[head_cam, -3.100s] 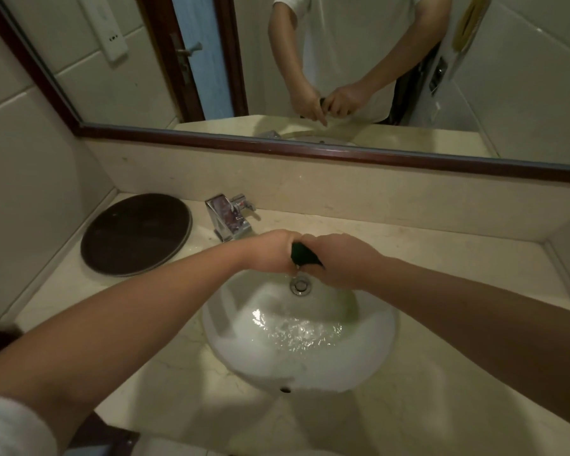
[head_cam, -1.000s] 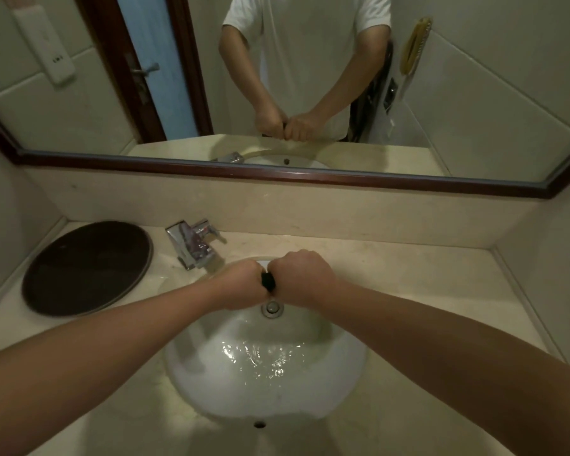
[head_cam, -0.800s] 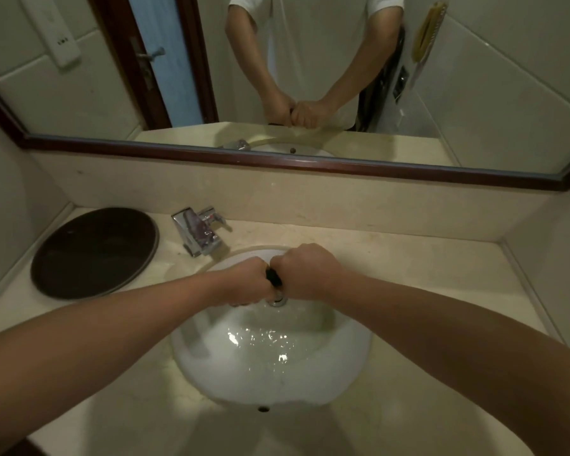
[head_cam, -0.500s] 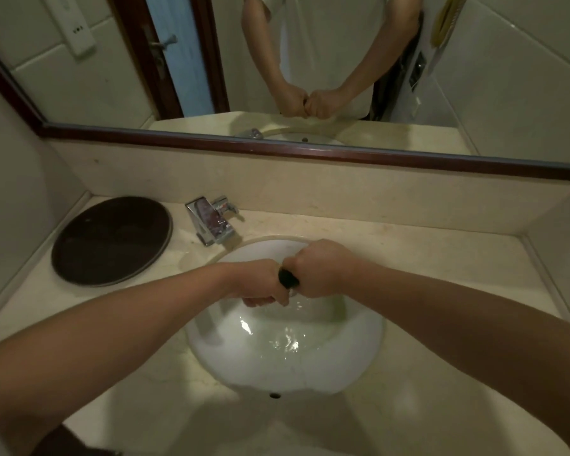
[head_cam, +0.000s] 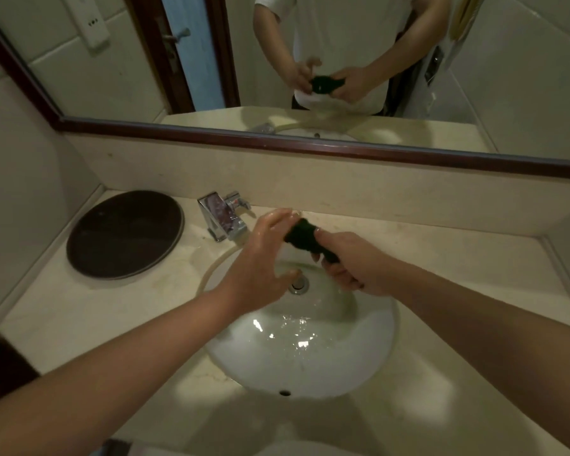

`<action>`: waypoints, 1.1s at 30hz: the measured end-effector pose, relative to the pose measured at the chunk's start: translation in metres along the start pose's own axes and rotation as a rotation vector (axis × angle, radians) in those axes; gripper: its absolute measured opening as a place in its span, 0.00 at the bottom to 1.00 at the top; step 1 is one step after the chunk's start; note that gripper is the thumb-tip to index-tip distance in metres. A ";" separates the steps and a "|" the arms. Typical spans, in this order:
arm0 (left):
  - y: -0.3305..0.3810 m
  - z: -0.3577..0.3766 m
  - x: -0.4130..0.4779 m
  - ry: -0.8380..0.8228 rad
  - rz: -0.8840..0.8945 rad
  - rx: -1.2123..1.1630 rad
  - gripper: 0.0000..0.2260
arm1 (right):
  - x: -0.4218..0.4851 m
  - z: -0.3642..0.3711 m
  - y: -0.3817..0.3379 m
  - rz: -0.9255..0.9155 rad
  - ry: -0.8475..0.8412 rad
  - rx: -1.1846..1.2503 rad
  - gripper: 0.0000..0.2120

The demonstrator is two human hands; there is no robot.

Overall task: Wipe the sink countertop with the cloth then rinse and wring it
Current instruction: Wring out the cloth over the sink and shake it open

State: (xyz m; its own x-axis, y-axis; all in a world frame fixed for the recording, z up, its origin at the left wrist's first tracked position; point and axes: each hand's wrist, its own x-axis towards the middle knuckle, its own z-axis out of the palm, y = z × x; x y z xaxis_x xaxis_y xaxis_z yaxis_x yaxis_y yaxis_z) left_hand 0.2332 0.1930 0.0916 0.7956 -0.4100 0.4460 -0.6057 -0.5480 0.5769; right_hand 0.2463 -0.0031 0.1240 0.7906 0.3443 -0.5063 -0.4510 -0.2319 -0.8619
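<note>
One cloth [head_cam: 301,237] in curled right hand [head_cam: 352,268]

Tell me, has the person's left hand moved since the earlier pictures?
Yes. The left hand has opened, no longer gripping the dark green cloth, and reaches nearer the chrome faucet.

Glossy white sink [head_cam: 359,366] (shiny metal faucet [head_cam: 222,222])

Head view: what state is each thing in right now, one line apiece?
cloth: bunched into a tight roll, held up.
right hand: grips the cloth.
left hand: open, fingers spread beside the cloth.
faucet: no stream visible.
sink: water in the bowl.
round tray: lying flat on the countertop.
</note>
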 end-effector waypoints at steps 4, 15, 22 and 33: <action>0.011 -0.001 0.016 0.244 0.452 0.417 0.23 | -0.022 0.009 -0.020 0.217 -0.379 0.384 0.24; 0.043 -0.040 0.071 0.190 0.427 0.362 0.14 | -0.046 0.016 -0.061 0.197 -0.572 0.472 0.26; 0.054 -0.044 0.073 -0.247 0.040 0.660 0.04 | -0.033 0.019 -0.056 0.218 -0.044 0.018 0.21; 0.034 -0.014 0.059 -0.415 -0.517 -0.046 0.13 | 0.001 0.019 -0.042 -0.453 0.403 -0.943 0.24</action>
State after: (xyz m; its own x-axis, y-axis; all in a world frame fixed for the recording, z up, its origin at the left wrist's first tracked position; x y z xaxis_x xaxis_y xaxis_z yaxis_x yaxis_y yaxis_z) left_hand 0.2595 0.1602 0.1466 0.9154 -0.3542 -0.1913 -0.1373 -0.7214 0.6788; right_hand 0.2582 0.0240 0.1591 0.9556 0.2917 0.0418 0.2713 -0.8153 -0.5115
